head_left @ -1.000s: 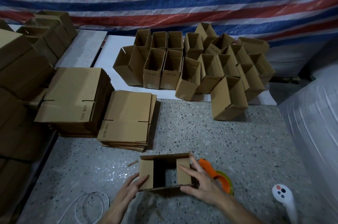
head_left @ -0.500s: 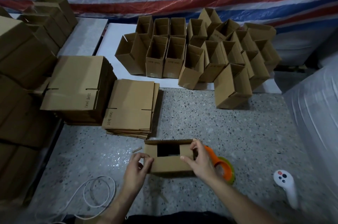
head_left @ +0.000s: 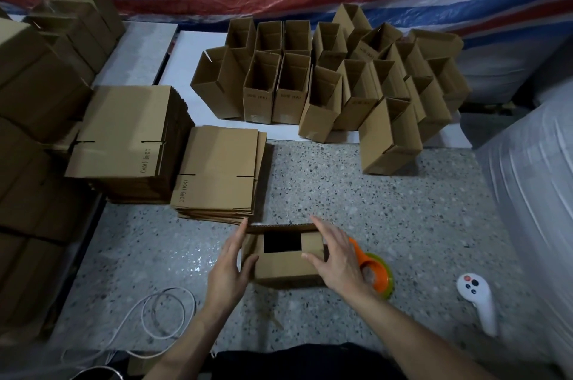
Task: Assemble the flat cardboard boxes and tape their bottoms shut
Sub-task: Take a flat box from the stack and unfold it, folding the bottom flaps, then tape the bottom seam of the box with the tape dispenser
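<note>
A small brown cardboard box (head_left: 286, 268) stands on the speckled floor in front of me, its bottom flaps partly folded in with a dark gap showing. My left hand (head_left: 228, 268) lies flat against the box's left side, fingers straight. My right hand (head_left: 336, 258) presses on the right flap with spread, straight fingers. An orange tape dispenser with a green roll (head_left: 376, 274) lies just right of the box, partly behind my right hand. Two stacks of flat boxes (head_left: 217, 171) sit beyond the box, to the left.
Several assembled open boxes (head_left: 341, 85) stand on a white sheet at the back. More cardboard piles (head_left: 34, 94) line the left. A white controller (head_left: 477, 299) lies at the right, a white cable (head_left: 161, 314) at the lower left, a plastic-wrapped bundle (head_left: 533, 193) on the right.
The near flap has folded over the box's opening. My left hand has gone from curled at the box's corner to flat against its side, and my right hand now spreads on the flap.
</note>
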`<state>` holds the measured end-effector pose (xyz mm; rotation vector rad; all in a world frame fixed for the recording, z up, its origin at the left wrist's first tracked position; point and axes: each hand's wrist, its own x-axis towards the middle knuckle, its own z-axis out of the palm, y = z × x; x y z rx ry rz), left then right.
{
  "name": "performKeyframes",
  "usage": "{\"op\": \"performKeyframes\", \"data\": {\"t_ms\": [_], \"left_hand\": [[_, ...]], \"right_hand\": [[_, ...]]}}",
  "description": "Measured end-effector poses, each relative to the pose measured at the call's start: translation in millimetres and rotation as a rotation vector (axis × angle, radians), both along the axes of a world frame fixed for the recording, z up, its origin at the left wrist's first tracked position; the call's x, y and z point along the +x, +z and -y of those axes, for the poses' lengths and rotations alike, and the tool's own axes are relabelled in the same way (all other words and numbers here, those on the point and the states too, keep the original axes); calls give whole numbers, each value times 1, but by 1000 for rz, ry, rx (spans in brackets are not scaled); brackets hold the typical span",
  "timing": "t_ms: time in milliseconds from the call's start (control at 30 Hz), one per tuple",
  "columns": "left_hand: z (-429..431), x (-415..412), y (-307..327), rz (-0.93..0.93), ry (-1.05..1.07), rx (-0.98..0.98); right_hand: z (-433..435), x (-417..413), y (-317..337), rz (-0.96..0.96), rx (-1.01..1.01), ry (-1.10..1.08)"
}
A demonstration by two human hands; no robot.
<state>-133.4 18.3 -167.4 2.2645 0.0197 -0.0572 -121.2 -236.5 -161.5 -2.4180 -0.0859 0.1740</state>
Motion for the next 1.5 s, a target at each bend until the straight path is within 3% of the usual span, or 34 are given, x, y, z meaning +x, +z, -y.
{"op": "performKeyframes", "data": {"t_ms": [200, 667, 800, 1000, 1133, 1267, 1367, 1500], "left_hand": [[3, 2, 9, -51, -38, 127], [5, -2, 14, -116, 29, 72], [11, -20, 7, -127, 27, 158], [20, -42, -6, -178, 97, 25], [20, -31, -2, -142, 50, -30], [19, -22, -5, -181, -16, 34], [20, -20, -5, -227, -34, 59], [15, -18, -5, -268, -118, 246]], "right_hand": [[-3, 0, 2, 59, -62, 66], [-3, -2, 6, -24, -42, 20], [-5, -15, 0, 61, -110, 72], [-9, -25, -10, 123, -119, 25], [-10, -24, -13, 65, 52, -40], [-13, -25, -16, 88, 174, -124], [-17, -24, -15, 108, 124, -163], [-11, -22, -14, 163, 54, -100]]}}
